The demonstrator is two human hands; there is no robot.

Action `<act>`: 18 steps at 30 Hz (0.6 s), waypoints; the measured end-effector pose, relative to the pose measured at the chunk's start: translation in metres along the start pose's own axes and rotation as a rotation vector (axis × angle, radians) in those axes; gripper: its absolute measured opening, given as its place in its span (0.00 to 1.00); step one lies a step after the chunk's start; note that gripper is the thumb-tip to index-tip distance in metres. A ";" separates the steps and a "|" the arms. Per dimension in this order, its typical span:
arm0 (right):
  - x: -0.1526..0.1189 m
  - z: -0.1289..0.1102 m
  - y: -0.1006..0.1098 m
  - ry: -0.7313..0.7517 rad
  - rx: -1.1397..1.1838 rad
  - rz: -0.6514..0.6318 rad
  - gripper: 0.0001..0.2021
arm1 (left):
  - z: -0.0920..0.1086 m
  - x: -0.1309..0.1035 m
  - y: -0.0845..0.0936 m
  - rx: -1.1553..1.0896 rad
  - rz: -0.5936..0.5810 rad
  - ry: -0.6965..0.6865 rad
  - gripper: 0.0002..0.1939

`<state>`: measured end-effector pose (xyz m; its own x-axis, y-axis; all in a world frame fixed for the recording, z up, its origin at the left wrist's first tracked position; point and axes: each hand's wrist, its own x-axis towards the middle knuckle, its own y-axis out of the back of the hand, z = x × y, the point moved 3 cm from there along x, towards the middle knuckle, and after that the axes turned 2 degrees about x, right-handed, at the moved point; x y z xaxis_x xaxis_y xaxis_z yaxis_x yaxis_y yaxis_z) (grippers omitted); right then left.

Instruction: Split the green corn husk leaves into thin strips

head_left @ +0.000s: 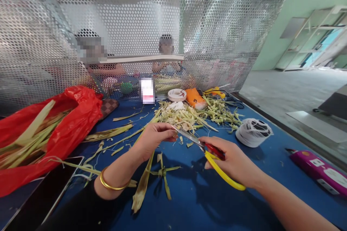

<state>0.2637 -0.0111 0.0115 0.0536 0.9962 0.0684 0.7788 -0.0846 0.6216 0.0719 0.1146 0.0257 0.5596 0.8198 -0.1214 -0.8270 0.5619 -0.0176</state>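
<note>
My right hand (226,155) grips a pair of scissors (193,138) with a yellow handle and a red part near the palm. The blades point left, their tip by the fingertips of my left hand (155,137). Thumb and fingers of that left hand are pinched together; what is between them is too small to make out. Below the hands, a small knotted piece of pale green husk (162,172) with several arms rests on the blue table (217,202). Beside it lies a long dry husk strip (142,191), its upper end hidden behind my left hand.
A red plastic bag (86,108) of husks lies left, near a dark flat device (51,191). Husk scraps (187,117), a tape roll (177,95), and an orange packet (194,98) sit ahead. White spool (253,132) and purple tool (317,169) are right. Perforated metal (135,18) screens people.
</note>
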 end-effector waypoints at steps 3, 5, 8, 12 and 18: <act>0.000 0.000 0.000 0.005 0.020 -0.024 0.25 | 0.001 0.000 0.001 0.006 -0.013 0.007 0.04; 0.000 0.000 -0.001 0.009 0.037 -0.034 0.24 | 0.001 0.001 0.001 0.004 -0.006 0.013 0.03; -0.001 0.001 -0.002 0.014 0.073 -0.041 0.23 | 0.001 0.001 0.002 -0.003 0.002 0.027 0.04; -0.003 0.003 -0.006 0.011 0.147 -0.052 0.21 | -0.001 0.002 0.003 -0.009 -0.006 0.044 0.05; -0.001 0.011 -0.001 -0.033 0.024 0.084 0.21 | 0.000 0.001 0.003 -0.067 0.049 0.055 0.07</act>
<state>0.2696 -0.0122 0.0016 0.1396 0.9858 0.0930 0.7853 -0.1674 0.5961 0.0698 0.1172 0.0259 0.5162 0.8377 -0.1785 -0.8560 0.5112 -0.0767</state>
